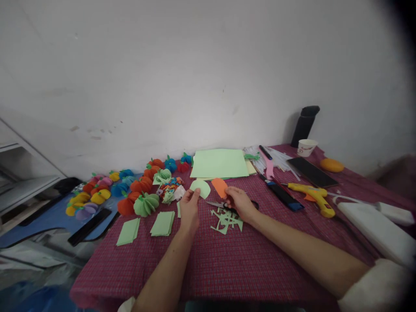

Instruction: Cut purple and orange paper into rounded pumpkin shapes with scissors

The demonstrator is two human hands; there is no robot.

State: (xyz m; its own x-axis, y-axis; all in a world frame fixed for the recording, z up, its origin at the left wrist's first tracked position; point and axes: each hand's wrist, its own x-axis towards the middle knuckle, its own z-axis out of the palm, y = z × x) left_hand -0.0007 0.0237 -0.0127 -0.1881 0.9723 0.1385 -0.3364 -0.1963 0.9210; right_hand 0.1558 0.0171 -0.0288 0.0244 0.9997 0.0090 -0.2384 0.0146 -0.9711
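Pinched in my left hand (190, 207) is a pale green rounded paper piece (200, 188). My right hand (238, 201) grips an orange paper piece (219, 187), close to the right of the green one and apart from it. Under my right hand lie scissors (216, 204) with dark handles, partly hidden by the hand. Green paper scraps (226, 219) are scattered just below them. Two stacks of green paper, one nearer (163, 223) and one farther left (128, 231), rest left of my left hand.
Colourful paper pumpkins (146, 204) crowd the left side. Large green sheets (221, 164) lie at the back. On the right are a yellow glue gun (316, 197), a phone (312, 171), a paper cup (306, 147), a black bottle (304, 125) and a white box (377, 229).
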